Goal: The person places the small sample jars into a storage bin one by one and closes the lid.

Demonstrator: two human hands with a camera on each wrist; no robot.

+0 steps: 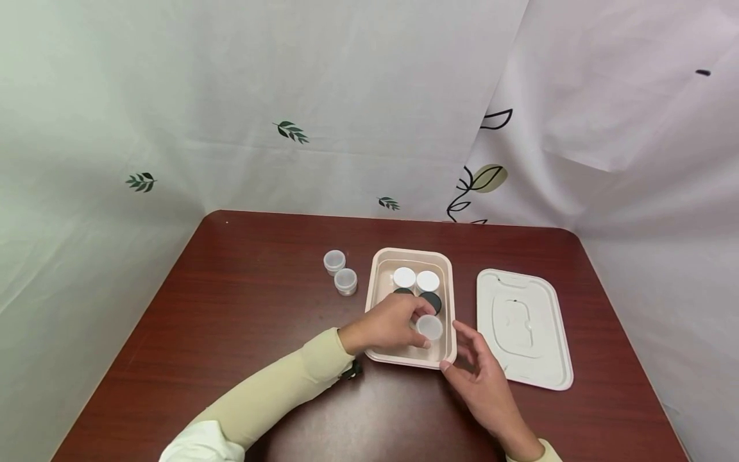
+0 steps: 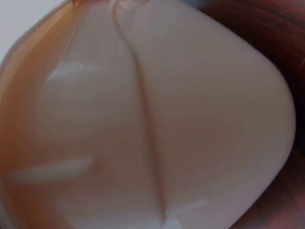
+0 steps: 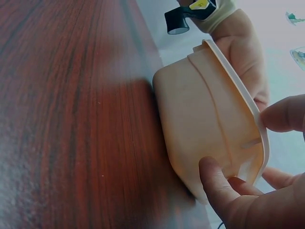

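Observation:
In the head view, my left hand (image 1: 392,321) reaches over the left rim of a beige plastic container (image 1: 376,264). Thumb and fingers hold a small jar with a translucent lid (image 1: 430,327) inside its near right part. Behind it are jars with black lids (image 1: 431,301), one partly covered by the hand, and two with white lids (image 1: 428,281). My right hand (image 1: 482,382) touches the container's near right corner from outside with thumb and fingertips. The right wrist view shows its fingers against the container's outer wall (image 3: 190,109) and rim. The left wrist view shows only the container wall (image 2: 205,105).
Two small translucent-lidded jars (image 1: 346,282) stand left of the container on the dark red wooden table (image 1: 260,289). A white rectangular lid (image 1: 519,321) lies flat to the right, near the right hand. White cloth with leaf prints hangs around the table.

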